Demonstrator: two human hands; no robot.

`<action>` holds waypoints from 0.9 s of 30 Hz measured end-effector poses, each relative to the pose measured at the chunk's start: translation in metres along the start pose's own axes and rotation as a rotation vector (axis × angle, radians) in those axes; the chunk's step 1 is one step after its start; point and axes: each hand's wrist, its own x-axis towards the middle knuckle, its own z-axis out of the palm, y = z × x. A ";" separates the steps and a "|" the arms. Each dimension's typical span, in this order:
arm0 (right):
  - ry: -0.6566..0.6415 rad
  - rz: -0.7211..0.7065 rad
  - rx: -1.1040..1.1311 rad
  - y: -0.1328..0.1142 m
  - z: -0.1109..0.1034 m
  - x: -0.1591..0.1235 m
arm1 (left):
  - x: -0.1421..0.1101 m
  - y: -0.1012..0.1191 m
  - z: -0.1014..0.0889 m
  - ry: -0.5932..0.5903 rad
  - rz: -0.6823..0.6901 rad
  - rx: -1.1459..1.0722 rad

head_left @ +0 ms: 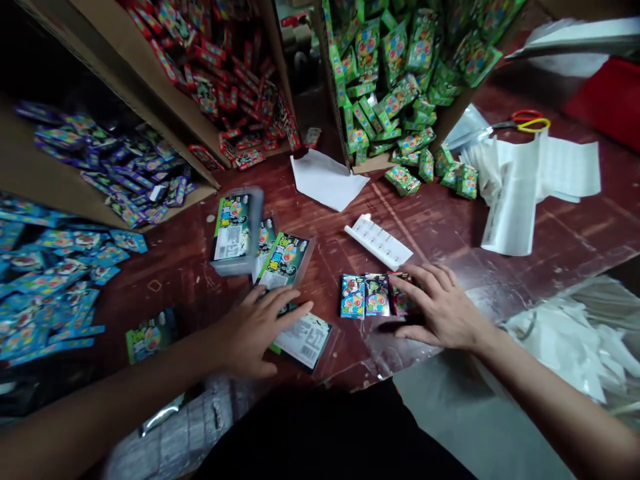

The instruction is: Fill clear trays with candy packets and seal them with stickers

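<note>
A cardboard box of purple candy packets opens toward the table, beside a box of red packets; a third box, farther right, holds green packets, some spilling from its mouth. Blue packets lie heaped at the far left. A clear plastic case contains printed cards, and more sleeved cards lie beside it. At right, a clear plastic bag holds white scraps, probably paper

The scuffed red-brown table also bears a curled sticker sheet, white sheets and scissors with red and yellow handles. Grey floor shows below its edge

The left hand spreads its fingers over the sleeved cards. The right hand, fingers slightly parted and thumb apart, reaches over the dark red packet, rightmost in a row with one blue packet and one purple packet
</note>
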 end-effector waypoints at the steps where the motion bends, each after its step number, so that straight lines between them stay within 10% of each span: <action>1: -0.017 -0.035 0.002 -0.003 -0.001 0.006 | -0.004 0.004 0.002 -0.007 -0.004 -0.016; 7: -0.111 -0.168 0.074 -0.024 0.017 0.051 | -0.019 0.022 0.019 0.085 -0.237 -0.042; 16: 0.030 -0.126 0.227 -0.030 0.028 0.047 | -0.015 0.051 0.052 0.317 -0.481 -0.183; 27: -0.092 -0.221 0.229 -0.034 0.008 0.044 | 0.010 0.037 0.041 0.234 -0.252 -0.189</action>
